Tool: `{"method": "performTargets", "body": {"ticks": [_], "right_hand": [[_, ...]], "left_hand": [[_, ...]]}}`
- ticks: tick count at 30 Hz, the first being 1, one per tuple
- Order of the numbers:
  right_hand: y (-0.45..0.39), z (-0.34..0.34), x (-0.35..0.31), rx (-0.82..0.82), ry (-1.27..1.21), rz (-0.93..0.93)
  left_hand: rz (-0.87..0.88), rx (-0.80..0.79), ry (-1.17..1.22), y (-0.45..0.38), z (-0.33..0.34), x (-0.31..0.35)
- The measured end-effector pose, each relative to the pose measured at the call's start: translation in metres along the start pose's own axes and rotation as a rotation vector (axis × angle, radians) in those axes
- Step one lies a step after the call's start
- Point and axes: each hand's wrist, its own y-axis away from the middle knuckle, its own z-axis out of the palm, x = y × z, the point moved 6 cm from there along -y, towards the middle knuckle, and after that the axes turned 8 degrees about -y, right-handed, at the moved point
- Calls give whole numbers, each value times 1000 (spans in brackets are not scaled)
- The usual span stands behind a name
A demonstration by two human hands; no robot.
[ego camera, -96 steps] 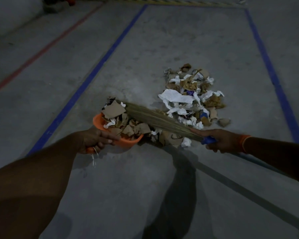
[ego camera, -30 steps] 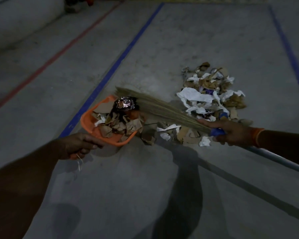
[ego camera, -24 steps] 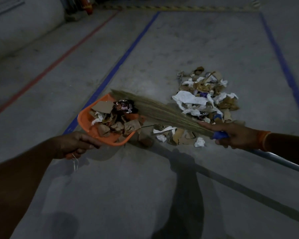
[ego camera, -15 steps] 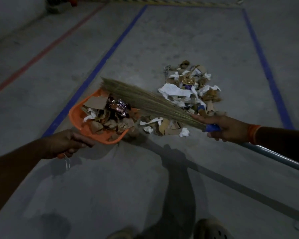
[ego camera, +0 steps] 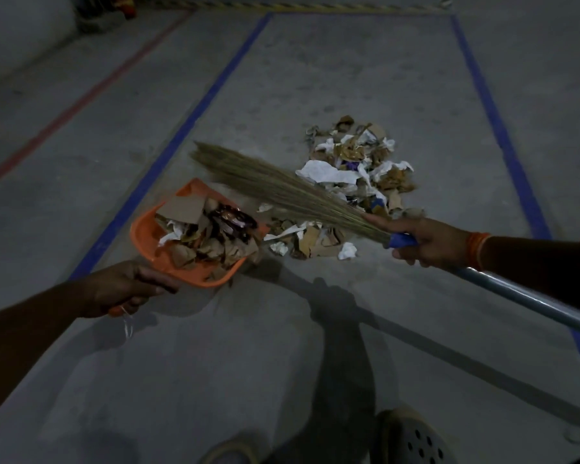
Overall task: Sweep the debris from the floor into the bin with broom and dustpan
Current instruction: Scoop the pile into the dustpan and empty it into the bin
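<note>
My left hand (ego camera: pixel 128 288) grips the handle of the orange dustpan (ego camera: pixel 148 234), fingers curled round it. The pan is full of torn cardboard, paper and a shiny wrapper (ego camera: pixel 231 221). My right hand (ego camera: pixel 426 239) holds the broom (ego camera: pixel 282 187) at its blue collar, fingers closed round it, and the bristles reach over the pan's far edge. The debris pile (ego camera: pixel 359 165) lies on the concrete floor (ego camera: pixel 282 68) beyond the broom, between two blue lines. I see no bin.
</note>
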Motion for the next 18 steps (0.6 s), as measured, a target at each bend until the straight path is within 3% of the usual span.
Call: {"method": "performTargets", "body": {"ticks": [13, 18], "right_hand": [[11, -12, 89, 93, 30, 299], [9, 9, 121, 30, -52, 466]], "left_hand": [[-200, -118, -117, 39, -2, -74], [-242, -136, -96, 35, 3, -72]]}}
